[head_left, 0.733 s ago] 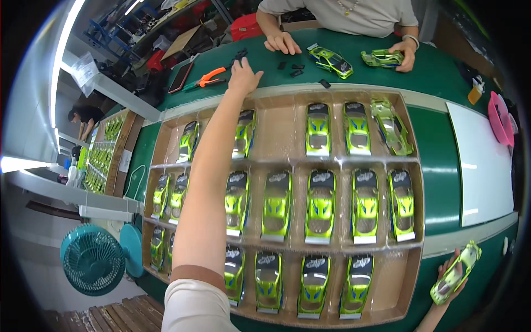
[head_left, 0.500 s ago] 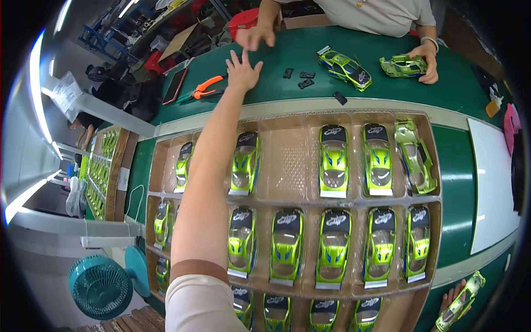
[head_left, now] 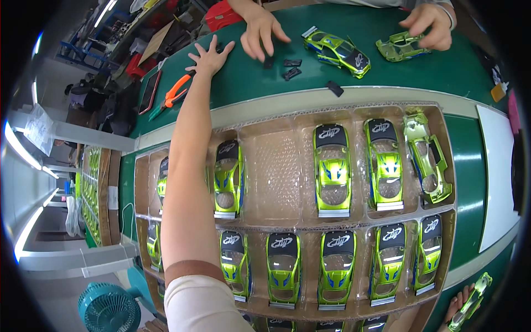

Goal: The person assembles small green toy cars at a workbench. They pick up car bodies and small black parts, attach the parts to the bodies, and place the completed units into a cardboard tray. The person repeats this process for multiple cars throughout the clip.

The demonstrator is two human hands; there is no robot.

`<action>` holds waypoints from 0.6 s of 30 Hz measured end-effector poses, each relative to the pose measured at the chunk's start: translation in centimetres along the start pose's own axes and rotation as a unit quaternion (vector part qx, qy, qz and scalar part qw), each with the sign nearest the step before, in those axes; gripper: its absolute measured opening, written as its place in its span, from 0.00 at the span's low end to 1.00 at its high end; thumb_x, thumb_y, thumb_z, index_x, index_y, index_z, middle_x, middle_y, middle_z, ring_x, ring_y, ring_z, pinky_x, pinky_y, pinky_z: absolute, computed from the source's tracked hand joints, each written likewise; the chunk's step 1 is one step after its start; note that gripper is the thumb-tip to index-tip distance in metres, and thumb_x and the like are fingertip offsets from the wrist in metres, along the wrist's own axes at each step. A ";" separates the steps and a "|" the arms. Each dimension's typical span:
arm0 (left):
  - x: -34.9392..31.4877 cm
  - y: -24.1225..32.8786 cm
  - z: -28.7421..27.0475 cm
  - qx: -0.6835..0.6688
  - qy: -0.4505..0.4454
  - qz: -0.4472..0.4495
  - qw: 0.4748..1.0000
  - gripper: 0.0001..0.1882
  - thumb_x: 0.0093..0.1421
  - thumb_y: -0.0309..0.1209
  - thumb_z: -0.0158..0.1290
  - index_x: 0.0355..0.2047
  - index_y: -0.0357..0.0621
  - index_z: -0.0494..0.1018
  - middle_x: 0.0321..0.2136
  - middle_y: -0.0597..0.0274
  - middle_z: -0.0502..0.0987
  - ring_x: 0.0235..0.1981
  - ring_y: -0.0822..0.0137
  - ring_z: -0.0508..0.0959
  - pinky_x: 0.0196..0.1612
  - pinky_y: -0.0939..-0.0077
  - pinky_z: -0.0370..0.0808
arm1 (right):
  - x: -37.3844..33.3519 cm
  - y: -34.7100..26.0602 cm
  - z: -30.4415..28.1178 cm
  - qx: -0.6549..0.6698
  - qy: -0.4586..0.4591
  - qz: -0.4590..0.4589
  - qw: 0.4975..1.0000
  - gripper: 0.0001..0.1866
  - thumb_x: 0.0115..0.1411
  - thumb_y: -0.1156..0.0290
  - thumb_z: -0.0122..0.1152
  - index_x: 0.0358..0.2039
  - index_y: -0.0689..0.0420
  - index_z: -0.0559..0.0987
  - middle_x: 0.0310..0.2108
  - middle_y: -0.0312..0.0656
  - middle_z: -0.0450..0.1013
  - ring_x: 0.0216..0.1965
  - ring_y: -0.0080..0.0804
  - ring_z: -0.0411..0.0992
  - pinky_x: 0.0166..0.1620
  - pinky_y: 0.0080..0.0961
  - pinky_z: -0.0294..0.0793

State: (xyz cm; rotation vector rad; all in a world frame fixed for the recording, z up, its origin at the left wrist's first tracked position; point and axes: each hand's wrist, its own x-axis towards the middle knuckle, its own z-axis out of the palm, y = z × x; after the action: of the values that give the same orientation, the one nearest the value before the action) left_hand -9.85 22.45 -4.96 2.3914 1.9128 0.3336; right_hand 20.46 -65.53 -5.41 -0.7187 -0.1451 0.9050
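My left hand [head_left: 208, 60] reaches far forward over the green table, palm down, fingers spread, with nothing in it. Below its wrist lie pliers with orange handles [head_left: 177, 88]. The left forearm crosses a cardboard box with a clear compartmented tray [head_left: 271, 166], hiding part of it. Bright green toy car shells [head_left: 333, 171] with black hoods fill most compartments shown; one in the far row holds none. At the lower right edge, my right hand [head_left: 457, 307], mostly cut off, has its fingers round another green car shell [head_left: 471, 304].
Opposite, a co-worker's hand [head_left: 262, 32] hovers by small black parts [head_left: 292, 63]; the other touches a green shell [head_left: 399, 47]. A green toy car [head_left: 337, 53] lies between them. A phone [head_left: 150, 92], a white board [head_left: 496, 171] and a teal fan [head_left: 109, 307] are around.
My left hand has moved left and farther forward, away from the co-worker's hand. That hand has come down beside the black parts. My view has shifted slightly; the right hand still holds its shell.
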 end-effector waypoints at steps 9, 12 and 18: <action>-0.8 -0.7 1.1 0.029 0.249 0.182 0.951 0.15 0.56 0.46 0.48 0.31 0.48 0.68 0.33 0.54 0.72 0.37 0.49 0.73 0.36 0.55 0.70 | 0.5 -0.5 -1.2 0.000 -0.039 0.019 0.999 0.35 0.59 0.57 0.49 0.60 0.63 0.50 0.30 0.39 0.55 0.24 0.27 0.56 0.45 0.40 0.68; -3.4 0.0 -0.3 0.046 0.191 0.147 0.969 0.14 0.56 0.45 0.47 0.30 0.48 0.67 0.33 0.53 0.72 0.33 0.48 0.75 0.32 0.56 0.72 | 0.0 -0.7 -2.2 -0.037 -0.018 0.006 0.999 0.35 0.59 0.55 0.49 0.59 0.63 0.51 0.29 0.39 0.56 0.24 0.28 0.58 0.43 0.37 0.71; -6.3 0.1 -1.5 0.087 0.196 0.160 0.964 0.18 0.55 0.47 0.49 0.26 0.45 0.71 0.24 0.51 0.74 0.25 0.48 0.76 0.28 0.57 0.73 | 0.0 -0.9 -2.4 -0.063 0.035 -0.001 0.997 0.40 0.57 0.50 0.49 0.61 0.59 0.46 0.41 0.40 0.59 0.30 0.28 0.60 0.40 0.35 0.69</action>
State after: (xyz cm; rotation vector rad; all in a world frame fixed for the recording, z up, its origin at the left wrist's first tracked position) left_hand -11.32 16.21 -4.29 2.9443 1.7372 0.7362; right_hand 22.06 -67.11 -6.69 -0.8670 -0.1421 0.8730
